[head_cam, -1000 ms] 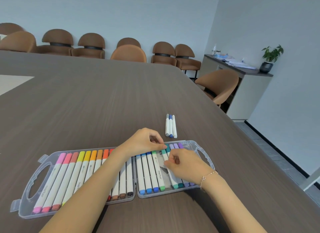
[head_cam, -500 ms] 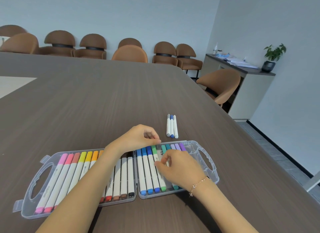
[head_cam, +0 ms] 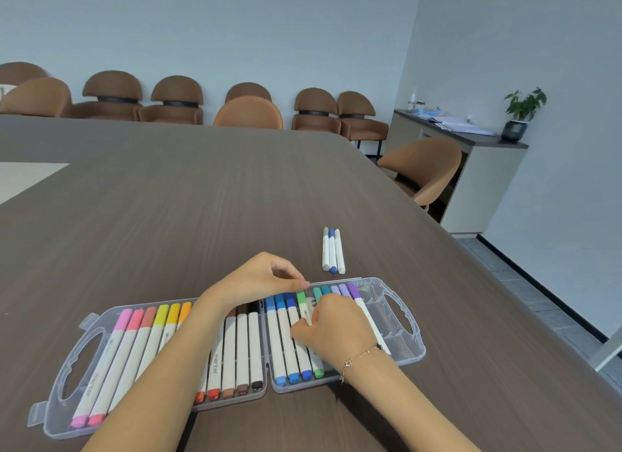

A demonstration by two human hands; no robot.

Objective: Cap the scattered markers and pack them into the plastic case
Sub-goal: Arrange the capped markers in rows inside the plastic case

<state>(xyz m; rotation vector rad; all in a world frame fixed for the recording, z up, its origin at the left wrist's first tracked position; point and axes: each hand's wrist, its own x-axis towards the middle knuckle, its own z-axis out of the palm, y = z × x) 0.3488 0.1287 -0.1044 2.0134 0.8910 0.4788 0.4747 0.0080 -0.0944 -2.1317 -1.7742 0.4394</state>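
At lower centre, the open plastic case is holding rows of capped markers while the right hand is pinching the green marker and the left hand, fingers curled, is touching its top cap.

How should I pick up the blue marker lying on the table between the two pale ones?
Probably best from above, pinching the blue marker by its near capped end. It lies flat, with a pale marker tight against each long side, so fingers cannot slip in there. The capped ends poke out freely toward the case.

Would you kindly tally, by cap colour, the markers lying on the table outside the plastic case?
Pale-capped markers: 2
Blue-capped marker: 1
Total: 3
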